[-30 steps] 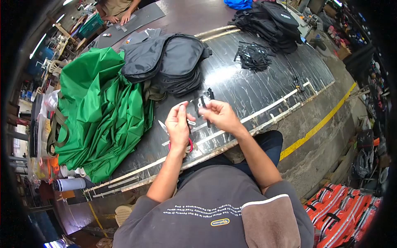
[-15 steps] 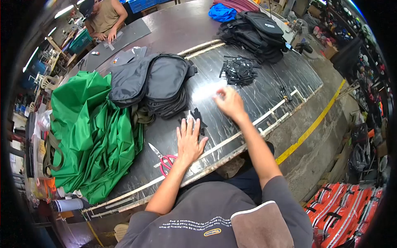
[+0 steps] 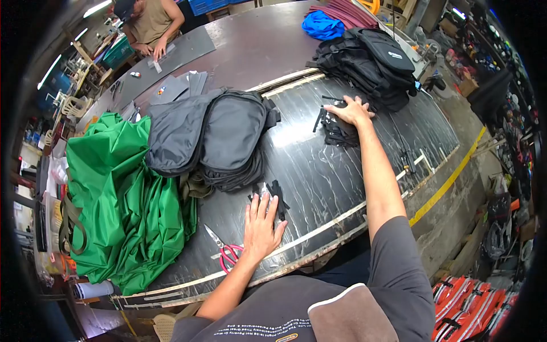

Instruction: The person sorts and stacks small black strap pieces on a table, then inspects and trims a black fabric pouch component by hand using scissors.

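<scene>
My left hand (image 3: pixel 261 229) lies flat on the dark table, fingers spread, its fingertips at a few small black strap pieces (image 3: pixel 279 199). Scissors with red handles (image 3: pixel 227 252) rest just left of that wrist. Farther out, my right hand (image 3: pixel 354 112) reaches over a pile of short black straps (image 3: pixel 340 135), fingers spread across its top. Whether any strap is between those fingers cannot be made out. Stacked dark grey bag panels (image 3: pixel 233 128) lie beyond my left hand.
Green fabric (image 3: pixel 117 211) is heaped at the left. Black backpacks (image 3: pixel 376 62) and a blue bundle (image 3: pixel 322 25) sit at the back right. Across the table a person (image 3: pixel 152 25) handles a small piece on a grey sheet (image 3: pixel 194 48). The table's near edge (image 3: pixel 307 257) crosses before me.
Both hands were together over the near table. My left hand has gone down flat on the table, and my right hand has moved away to the strap pile, its fingers spreading.
</scene>
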A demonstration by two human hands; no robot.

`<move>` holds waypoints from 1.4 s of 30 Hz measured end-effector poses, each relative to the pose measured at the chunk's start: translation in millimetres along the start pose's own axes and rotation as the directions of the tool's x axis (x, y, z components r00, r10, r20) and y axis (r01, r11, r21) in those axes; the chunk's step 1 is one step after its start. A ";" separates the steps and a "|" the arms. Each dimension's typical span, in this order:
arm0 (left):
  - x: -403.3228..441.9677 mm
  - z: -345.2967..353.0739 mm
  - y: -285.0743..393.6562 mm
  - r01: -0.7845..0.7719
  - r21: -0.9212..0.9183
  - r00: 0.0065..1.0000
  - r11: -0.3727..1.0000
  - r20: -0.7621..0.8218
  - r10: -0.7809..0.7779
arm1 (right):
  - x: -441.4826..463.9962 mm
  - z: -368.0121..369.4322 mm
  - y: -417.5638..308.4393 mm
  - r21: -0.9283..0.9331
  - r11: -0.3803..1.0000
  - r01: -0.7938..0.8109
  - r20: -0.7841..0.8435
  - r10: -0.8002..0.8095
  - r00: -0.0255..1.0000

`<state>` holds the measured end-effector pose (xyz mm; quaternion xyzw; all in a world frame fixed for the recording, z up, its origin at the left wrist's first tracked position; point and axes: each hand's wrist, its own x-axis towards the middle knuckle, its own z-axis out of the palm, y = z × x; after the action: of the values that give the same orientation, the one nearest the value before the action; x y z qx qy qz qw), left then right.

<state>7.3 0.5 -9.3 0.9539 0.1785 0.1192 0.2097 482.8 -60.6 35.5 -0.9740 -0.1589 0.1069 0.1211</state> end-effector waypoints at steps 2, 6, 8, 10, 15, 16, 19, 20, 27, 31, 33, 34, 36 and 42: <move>1.3 1.8 -2.1 0.000 0.000 1.000 1.000 0.001 0.000 | -4.2 17.5 8.1 0.012 0.997 0.081 0.003 -0.081 0.997; 0.9 -1.8 3.5 -0.004 0.032 1.000 0.999 0.010 0.004 | -76.0 24.7 16.7 -0.021 0.957 0.289 -0.017 -0.289 0.957; 3.5 4.2 0.2 -0.031 -0.010 0.999 0.999 -0.034 0.031 | -126.3 30.2 26.9 -0.022 0.933 0.360 -0.024 -0.360 0.933; 13.3 6.2 5.3 -0.071 -0.013 0.996 0.997 -0.060 0.070 | -175.1 37.9 41.4 -0.002 0.920 0.393 -0.042 -0.392 0.919; 76.6 35.0 28.0 -0.166 0.014 0.983 0.986 -0.073 0.167 | -262.5 56.5 58.5 0.078 0.979 0.186 -0.150 -0.173 0.974; 96.3 45.8 26.8 -0.214 0.031 0.972 0.976 -0.088 0.216 | -272.3 55.9 58.2 0.068 0.991 0.118 -0.130 -0.109 0.985; 163.5 71.1 23.6 -0.306 0.067 0.942 0.950 -0.124 0.312 | -287.4 63.4 60.3 0.081 0.992 0.098 -0.177 -0.082 0.981; 187.0 81.5 20.2 -0.315 0.071 0.939 0.946 -0.121 0.322 | -290.4 64.7 59.9 0.083 0.992 0.094 -0.185 -0.077 0.980; 192.6 41.4 84.9 -0.291 -0.035 0.916 0.956 -0.300 0.268 | -304.3 87.2 39.1 0.185 0.978 0.101 -0.227 -0.058 0.972; 63.1 9.0 110.6 -0.289 -0.218 0.950 0.932 -0.183 0.251 | -332.3 92.4 41.5 0.317 0.892 0.322 -0.177 -0.278 0.944; 18.3 7.8 100.7 -0.229 -0.229 0.971 0.946 -0.128 0.204 | -323.9 79.1 45.6 0.435 0.827 0.356 -0.091 -0.353 0.931; 3.3 9.8 94.4 -0.213 -0.222 0.976 0.952 -0.100 0.195 | -310.6 72.1 45.5 0.525 0.791 0.313 -0.064 -0.330 0.942; -16.5 9.9 94.1 -0.237 -0.024 0.971 0.971 -0.001 0.237 | -281.6 56.7 36.7 0.514 0.813 0.274 -0.117 -0.250 0.961; -28.9 10.4 76.3 -0.280 0.104 0.956 0.954 0.117 0.268 | -162.1 70.5 -36.1 0.152 0.936 0.317 -0.313 -0.258 0.914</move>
<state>6.4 -79.2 10.9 0.9851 0.0404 0.0876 0.1423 305.0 -67.5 6.0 -0.9277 -0.2702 -0.0395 0.2546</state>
